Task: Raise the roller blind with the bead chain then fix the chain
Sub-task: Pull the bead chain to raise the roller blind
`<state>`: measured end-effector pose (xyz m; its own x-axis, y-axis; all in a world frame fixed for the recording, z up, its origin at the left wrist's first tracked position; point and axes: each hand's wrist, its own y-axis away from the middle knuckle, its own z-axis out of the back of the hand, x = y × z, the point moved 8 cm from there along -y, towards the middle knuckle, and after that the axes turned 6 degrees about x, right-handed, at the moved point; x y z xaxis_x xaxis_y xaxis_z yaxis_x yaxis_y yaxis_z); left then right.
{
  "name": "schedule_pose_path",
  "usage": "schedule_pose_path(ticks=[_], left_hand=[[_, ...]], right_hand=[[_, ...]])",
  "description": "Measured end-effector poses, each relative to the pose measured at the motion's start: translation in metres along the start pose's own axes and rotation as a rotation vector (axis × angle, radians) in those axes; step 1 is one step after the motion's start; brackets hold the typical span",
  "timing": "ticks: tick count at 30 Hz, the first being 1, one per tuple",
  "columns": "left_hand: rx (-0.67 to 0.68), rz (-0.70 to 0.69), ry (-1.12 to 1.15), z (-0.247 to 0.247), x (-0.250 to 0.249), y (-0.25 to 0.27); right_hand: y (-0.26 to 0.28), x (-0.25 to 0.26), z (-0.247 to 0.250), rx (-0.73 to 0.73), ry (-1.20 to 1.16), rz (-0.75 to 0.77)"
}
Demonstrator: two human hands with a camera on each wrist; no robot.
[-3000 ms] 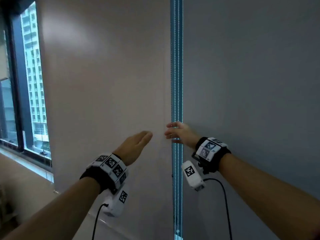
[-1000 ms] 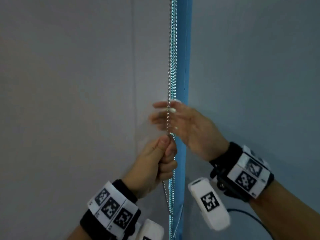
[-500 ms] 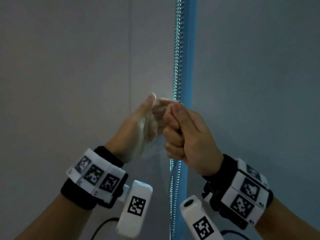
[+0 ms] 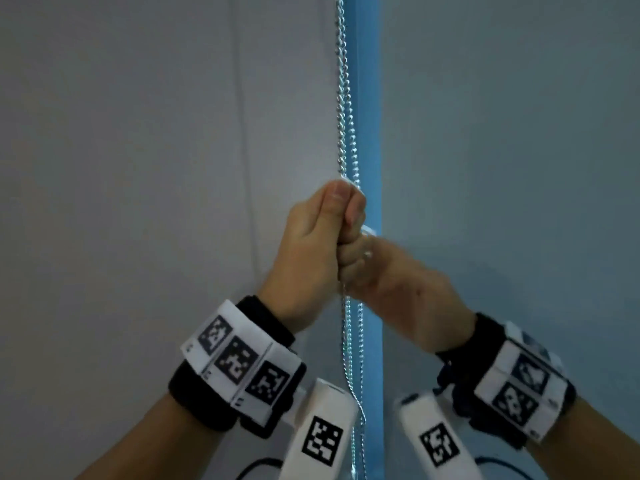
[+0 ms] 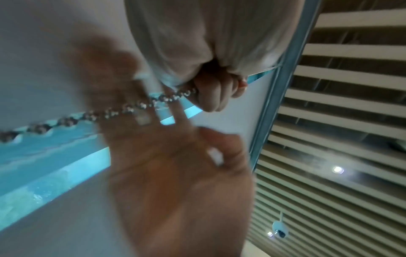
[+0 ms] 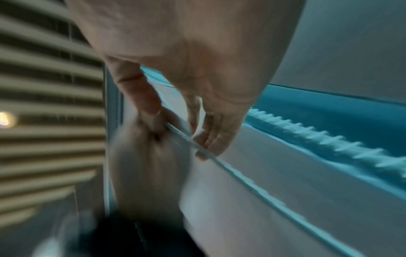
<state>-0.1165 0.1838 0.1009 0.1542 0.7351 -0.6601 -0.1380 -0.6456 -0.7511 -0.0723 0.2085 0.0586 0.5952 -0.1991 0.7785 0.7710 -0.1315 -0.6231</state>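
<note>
The metal bead chain (image 4: 346,98) hangs as two strands in the narrow blue gap between two grey roller blinds (image 4: 138,168). My left hand (image 4: 341,216) is a fist round the chain at mid-height, thumb on top. In the left wrist view its fingers (image 5: 216,93) curl round the chain (image 5: 123,108). Just below and behind sits my right hand (image 4: 372,261), blurred. Seen from the right wrist, the right hand (image 6: 186,139) has loose straight fingers and the chain (image 6: 252,184) brushes its fingertips.
A second grey blind (image 4: 519,168) fills the right side. Lit window glass (image 4: 369,98) shows in the gap. A slatted ceiling (image 5: 340,121) with spotlights and a small dome camera (image 5: 279,229) lies overhead. White wrist cameras and cables hang below both wrists.
Half a second ago my right hand held the chain in a fist and my left was open. Now the left hand grips the chain higher up, and the right has let go and dropped lower.
</note>
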Motion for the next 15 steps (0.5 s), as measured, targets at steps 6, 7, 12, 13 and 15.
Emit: schedule_pose_path(ticks=[6, 7, 12, 13, 15], left_hand=[[0.019, 0.17, -0.071, 0.011, 0.043, 0.033], [0.032, 0.195, -0.077, 0.013, 0.042, 0.032], [0.018, 0.163, 0.089, 0.025, 0.011, 0.016], [0.013, 0.146, 0.101, 0.026, 0.003, 0.012], [0.027, 0.144, 0.062, 0.025, -0.008, 0.004]], right_hand=[[-0.063, 0.077, -0.005, -0.193, 0.13, 0.136], [-0.067, 0.079, -0.01, -0.2, 0.152, 0.146], [-0.056, 0.07, -0.023, -0.195, 0.102, 0.192], [-0.053, 0.063, -0.026, -0.19, 0.075, 0.191], [-0.042, 0.043, -0.027, -0.183, 0.035, 0.154]])
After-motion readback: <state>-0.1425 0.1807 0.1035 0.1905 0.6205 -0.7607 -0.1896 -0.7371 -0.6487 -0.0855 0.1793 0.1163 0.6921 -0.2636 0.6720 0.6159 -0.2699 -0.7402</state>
